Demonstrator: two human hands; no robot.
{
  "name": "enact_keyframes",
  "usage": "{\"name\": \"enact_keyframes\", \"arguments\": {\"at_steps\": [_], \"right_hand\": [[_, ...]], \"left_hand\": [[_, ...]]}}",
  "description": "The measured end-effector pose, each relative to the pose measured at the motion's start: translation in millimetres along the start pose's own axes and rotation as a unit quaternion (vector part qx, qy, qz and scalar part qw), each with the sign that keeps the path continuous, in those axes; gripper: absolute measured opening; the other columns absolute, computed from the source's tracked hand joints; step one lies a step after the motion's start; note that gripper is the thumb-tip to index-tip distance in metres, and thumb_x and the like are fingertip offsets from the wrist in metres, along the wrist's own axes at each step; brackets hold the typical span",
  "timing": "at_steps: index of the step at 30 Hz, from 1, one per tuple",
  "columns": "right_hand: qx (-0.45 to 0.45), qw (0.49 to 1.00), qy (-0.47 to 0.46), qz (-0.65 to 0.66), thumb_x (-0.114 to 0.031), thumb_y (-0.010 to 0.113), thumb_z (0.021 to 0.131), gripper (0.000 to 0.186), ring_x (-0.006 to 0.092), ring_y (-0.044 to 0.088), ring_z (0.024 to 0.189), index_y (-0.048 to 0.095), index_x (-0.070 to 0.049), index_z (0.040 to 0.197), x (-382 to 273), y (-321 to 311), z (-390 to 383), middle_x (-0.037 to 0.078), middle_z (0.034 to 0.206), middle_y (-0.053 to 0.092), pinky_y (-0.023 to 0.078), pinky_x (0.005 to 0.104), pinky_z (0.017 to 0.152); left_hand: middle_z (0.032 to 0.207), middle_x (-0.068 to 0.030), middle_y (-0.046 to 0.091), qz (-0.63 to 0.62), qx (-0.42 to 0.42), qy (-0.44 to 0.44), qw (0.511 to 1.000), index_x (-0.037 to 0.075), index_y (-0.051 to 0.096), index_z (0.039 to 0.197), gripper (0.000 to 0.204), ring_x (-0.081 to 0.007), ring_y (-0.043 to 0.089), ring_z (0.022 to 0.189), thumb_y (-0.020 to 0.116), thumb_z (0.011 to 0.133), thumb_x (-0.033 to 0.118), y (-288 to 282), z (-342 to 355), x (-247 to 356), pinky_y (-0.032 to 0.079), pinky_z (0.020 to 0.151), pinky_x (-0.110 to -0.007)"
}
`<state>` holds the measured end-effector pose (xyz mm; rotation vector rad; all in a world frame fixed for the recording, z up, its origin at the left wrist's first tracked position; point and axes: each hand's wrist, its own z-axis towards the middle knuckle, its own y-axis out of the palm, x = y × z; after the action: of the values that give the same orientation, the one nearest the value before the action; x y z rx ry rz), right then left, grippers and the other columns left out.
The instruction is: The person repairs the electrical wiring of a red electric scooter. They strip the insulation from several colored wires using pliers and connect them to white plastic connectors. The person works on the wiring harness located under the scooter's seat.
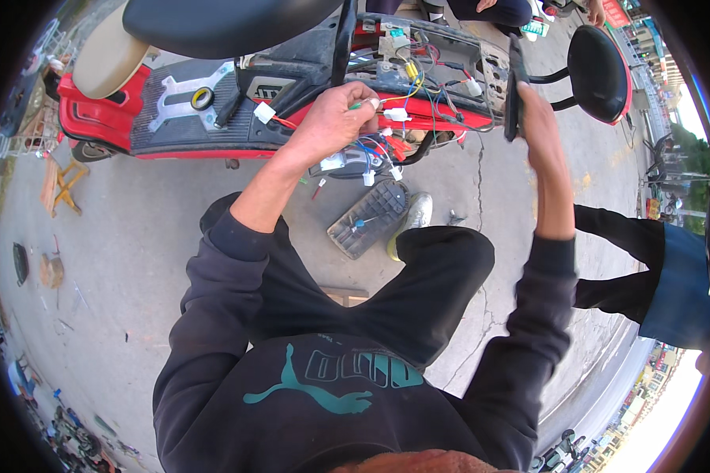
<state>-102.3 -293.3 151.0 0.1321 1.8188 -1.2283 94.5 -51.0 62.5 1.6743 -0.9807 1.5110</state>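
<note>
A person's left hand point(331, 122) pinches thin, coloured electrical wires point(391, 98) between thumb and fingers at the opened side of a red-and-black scooter point(280, 88), near a white plastic connector point(397, 115). The right hand point(538, 122) grips a flat, elongated black object point(514, 94) beside the exposed frame, fingertips largely hidden.

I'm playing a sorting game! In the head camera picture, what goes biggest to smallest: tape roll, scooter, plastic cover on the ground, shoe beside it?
1. Scooter
2. Plastic cover
3. Shoe, partly hidden
4. Tape roll
</note>
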Motion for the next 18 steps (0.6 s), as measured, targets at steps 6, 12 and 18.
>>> {"name": "enact_keyframes", "arguments": {"at_steps": [6, 12, 18], "right_hand": [[-0.032, 0.886, -0.084, 0.455, -0.012, 0.065, 0.096, 0.042, 0.0264, 0.066, 0.109, 0.054, 0.006, 0.133, -22, 76, -105, 0.016, 0.119, 0.065, 0.055, 0.0371, 0.085], [0.029, 0.914, -0.041, 0.403, -0.013, 0.068, 0.095, 0.049, 0.0262, 0.063, 0.125, 0.056, 0.010, 0.137, -49, 144, -103, 0.021, 0.131, 0.066, 0.045, 0.0377, 0.108], [0.003, 0.921, -0.042, 0.388, -0.003, 0.063, 0.095, 0.035, 0.0254, 0.068, 0.117, 0.054, 0.009, 0.127, -44, 146, -105, 0.019, 0.122, 0.067, 0.053, 0.0360, 0.099]], "left_hand": [[0.085, -0.0047, 0.073, -0.009, -0.021, 0.018, 1.000, -0.003, 0.062, 0.110, 0.021, -0.0036, 0.046, 0.050, 0.055, 0.102, 0.015, 3, -1, 0, 0.037, 0.045, -0.024], [0.083, 0.0019, 0.064, -0.072, -0.022, 0.002, 0.997, 0.003, 0.064, 0.110, 0.019, -0.0023, 0.043, 0.055, 0.058, 0.104, 0.020, 1, -1, 2, 0.033, 0.049, -0.021], [0.084, 0.0009, 0.062, -0.007, 0.022, 0.058, 0.998, 0.003, 0.065, 0.109, 0.019, -0.0040, 0.048, 0.059, 0.059, 0.104, 0.021, 8, 0, 2, 0.040, 0.054, -0.022]]}}
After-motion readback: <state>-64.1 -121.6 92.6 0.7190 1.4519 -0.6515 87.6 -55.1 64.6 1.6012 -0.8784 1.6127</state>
